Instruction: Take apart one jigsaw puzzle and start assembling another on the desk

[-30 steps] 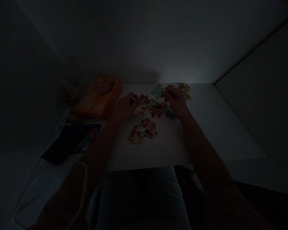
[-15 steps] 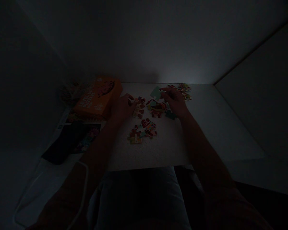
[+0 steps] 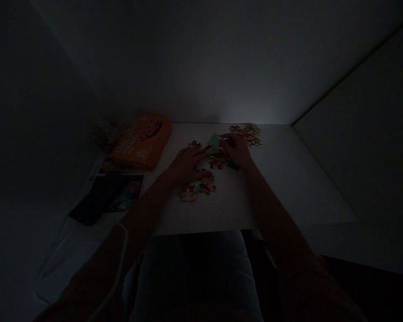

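The view is dim. A pale green puzzle piece (image 3: 214,142) is pinched in my right hand (image 3: 235,150), above the middle pile of puzzle pieces (image 3: 216,163). My left hand (image 3: 187,165) lies with its fingers apart over the pieces left of that pile, its fingertips near the green piece. It partly covers several pieces under it. Closer to the front edge lies another cluster of pieces (image 3: 188,195), just below my left thumb. A dark green piece (image 3: 233,166) rests beneath my right hand.
An orange puzzle box (image 3: 143,142) stands at the back left, beside a clear bag (image 3: 104,133). A dark object (image 3: 96,201) lies on a printed sheet (image 3: 130,193). More pieces (image 3: 251,135) lie at the back right of the white table (image 3: 289,188). A white cable hangs across my left forearm.
My left hand has moved right and spread over the pieces. My right hand has lowered the green piece slightly, toward the left and the middle pile. The view has shifted a little.
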{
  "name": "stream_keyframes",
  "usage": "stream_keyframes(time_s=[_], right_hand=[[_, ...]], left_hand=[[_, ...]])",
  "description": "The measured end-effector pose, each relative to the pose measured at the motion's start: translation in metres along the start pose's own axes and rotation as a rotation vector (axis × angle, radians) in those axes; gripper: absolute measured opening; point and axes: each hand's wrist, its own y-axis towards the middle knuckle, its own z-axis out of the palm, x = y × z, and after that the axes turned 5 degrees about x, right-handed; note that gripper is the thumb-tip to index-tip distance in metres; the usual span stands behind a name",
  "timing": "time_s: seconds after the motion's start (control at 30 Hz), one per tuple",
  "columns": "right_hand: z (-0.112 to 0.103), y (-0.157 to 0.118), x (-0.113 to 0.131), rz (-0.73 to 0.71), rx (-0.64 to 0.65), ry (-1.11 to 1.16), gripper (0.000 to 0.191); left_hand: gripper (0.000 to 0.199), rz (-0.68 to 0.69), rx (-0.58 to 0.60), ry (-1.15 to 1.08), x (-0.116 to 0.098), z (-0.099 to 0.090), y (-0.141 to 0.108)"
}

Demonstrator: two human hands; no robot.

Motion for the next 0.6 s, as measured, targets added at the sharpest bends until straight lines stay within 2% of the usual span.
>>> stream_keyframes(time_s=[0.07,0.17,0.27,0.4,0.47,0.53,0.6], right_hand=[[-0.009,-0.003,0.001,0.013,-0.070,0.004,0.042],[-0.036,-0.022,0.001,0.033,-0.155,-0.001,0.045],[-0.072,-0.062,-0.006,0.103,-0.145,-0.107,0.042],[-0.107,-0.120,-0.014,0.268,-0.121,-0.281,0.044],[-0.110,-0.140,-0.011,0.289,-0.182,-0.431,0.053],[-0.103,-0.150,-0.001,0.269,-0.212,-0.558,0.061],[-0.087,-0.154,0.013,0.196,-0.113,-0.610,0.063]], left_hand=[[0.081,0.010,0.023,0.028,-0.001,0.002,-0.003],[0.074,0.043,0.043,0.055,-0.001,0.002,-0.005],[0.064,0.083,0.068,0.057,-0.004,0.000,-0.010],[0.052,0.014,0.062,0.080,-0.010,-0.005,-0.031],[0.052,-0.016,0.060,0.082,-0.013,-0.009,-0.047],[0.050,-0.081,0.040,0.095,-0.018,-0.012,-0.061],[0.051,-0.161,-0.006,0.117,-0.025,-0.016,-0.072]])
